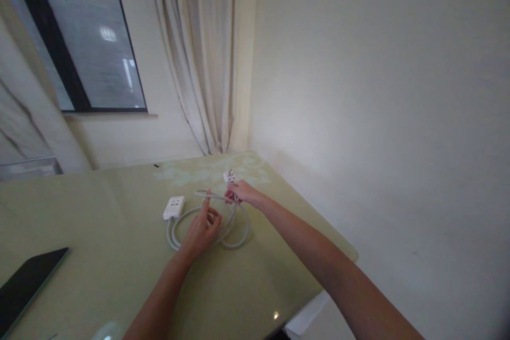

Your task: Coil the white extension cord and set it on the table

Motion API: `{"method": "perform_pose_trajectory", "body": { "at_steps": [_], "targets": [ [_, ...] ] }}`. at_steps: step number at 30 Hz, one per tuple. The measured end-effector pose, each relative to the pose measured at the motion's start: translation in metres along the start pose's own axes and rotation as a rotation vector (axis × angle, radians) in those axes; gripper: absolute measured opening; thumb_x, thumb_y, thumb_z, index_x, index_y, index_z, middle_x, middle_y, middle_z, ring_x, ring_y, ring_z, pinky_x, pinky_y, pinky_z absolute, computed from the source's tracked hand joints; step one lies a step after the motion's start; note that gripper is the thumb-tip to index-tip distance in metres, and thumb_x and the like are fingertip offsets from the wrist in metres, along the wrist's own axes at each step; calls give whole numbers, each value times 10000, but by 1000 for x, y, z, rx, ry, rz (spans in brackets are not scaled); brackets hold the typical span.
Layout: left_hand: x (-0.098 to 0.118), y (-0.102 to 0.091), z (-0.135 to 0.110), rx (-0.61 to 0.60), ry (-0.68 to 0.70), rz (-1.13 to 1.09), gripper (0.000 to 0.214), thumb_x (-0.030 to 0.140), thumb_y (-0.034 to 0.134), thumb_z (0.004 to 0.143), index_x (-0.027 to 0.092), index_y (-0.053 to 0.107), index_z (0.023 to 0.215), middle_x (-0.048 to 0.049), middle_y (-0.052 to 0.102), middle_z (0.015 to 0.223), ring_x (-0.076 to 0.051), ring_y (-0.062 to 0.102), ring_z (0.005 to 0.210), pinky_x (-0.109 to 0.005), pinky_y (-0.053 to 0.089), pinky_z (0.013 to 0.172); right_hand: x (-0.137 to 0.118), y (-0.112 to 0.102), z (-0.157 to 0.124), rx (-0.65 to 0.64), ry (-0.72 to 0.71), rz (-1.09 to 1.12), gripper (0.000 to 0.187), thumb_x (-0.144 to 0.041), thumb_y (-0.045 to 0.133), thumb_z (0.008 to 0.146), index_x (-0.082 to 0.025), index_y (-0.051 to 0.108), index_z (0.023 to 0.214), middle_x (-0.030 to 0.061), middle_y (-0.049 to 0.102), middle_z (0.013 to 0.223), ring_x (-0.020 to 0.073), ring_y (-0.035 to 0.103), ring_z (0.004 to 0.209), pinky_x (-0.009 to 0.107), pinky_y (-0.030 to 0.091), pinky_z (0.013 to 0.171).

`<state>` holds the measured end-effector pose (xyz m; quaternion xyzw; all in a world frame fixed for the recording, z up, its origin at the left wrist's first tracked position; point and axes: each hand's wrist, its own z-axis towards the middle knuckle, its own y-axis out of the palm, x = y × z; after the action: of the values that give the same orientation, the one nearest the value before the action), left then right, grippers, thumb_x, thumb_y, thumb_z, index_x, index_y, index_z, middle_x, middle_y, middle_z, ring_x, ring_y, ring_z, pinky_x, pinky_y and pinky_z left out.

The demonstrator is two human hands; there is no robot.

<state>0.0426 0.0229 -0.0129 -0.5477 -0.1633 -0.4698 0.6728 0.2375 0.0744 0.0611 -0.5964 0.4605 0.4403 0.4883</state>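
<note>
A white extension lead lies on the table, its socket block [174,207] left of my hands. Its pale cord [244,226] forms loose loops between and under them. My right hand [239,191] is closed round the power cord just below its white plug [229,176], which points up and away from me. Fingers apart, my left hand [205,226] is over the loops. Its index finger stretches up against a raised loop of cord, and the other fingers are loosely bent. The palm side of the left hand is hidden.
The glossy greenish table [119,207] has its right edge along the white wall [378,117]. A dark flat device [32,287] lies at the left. One small black object [156,166] is near the back edge, before the curtain [207,64].
</note>
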Motion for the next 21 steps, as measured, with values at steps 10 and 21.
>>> {"method": "perform_pose_trajectory", "body": {
  "at_steps": [10,21],
  "targets": [
    [17,9,28,39,85,72,884,321,711,768,155,345,1555,-160,622,1302,-361,528,1301,-544,368,1125,9,31,-25,-486,172,-29,293,-420,483,1036,-202,673,991,-21,647,688,111,594,535,201,491,551],
    [22,-36,48,-244,-214,-141,493,290,659,744,245,588,1229,-59,742,983,-185,714,752,-287,569,626,4,9,-41,-346,-25,-152,216,-371,656,967,-160,640,925,15,718,712,103,611,436,187,474,465]
  ]
}}
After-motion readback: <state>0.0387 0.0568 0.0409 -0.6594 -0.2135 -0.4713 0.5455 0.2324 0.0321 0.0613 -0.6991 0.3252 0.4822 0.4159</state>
